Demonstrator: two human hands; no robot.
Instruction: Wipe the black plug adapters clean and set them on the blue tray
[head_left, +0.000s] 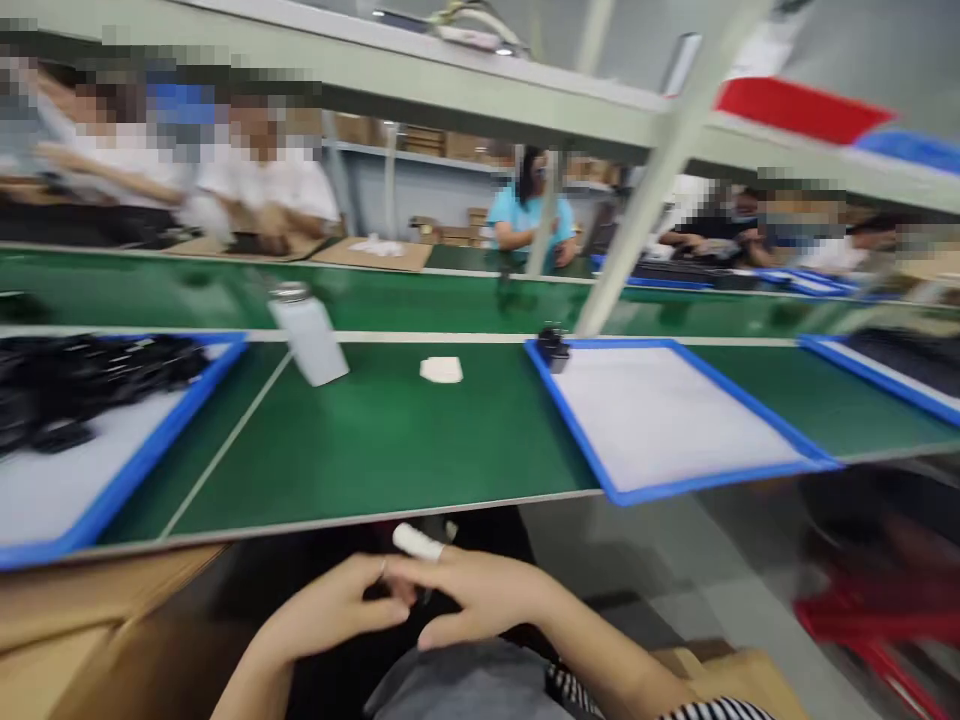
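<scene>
Two bare hands, the left hand [330,605] and the right hand [480,590], lie together, fingers overlapping, below the green workbench [375,440]. A small white cylinder [417,541] touches the right hand; whether it is gripped cannot be told.

You, ahead: green assembly bench [390,440] | right front: white-lined, blue-framed tray [667,420], small black part [553,348] on its far corner | left: blue-framed tray [127,480] holding heaped black parts [97,375] | on bench: metal-capped white bottle [309,340], white pad [441,370] | across bench: co-worker in teal [531,212] | lower right: red stool [877,620]
</scene>
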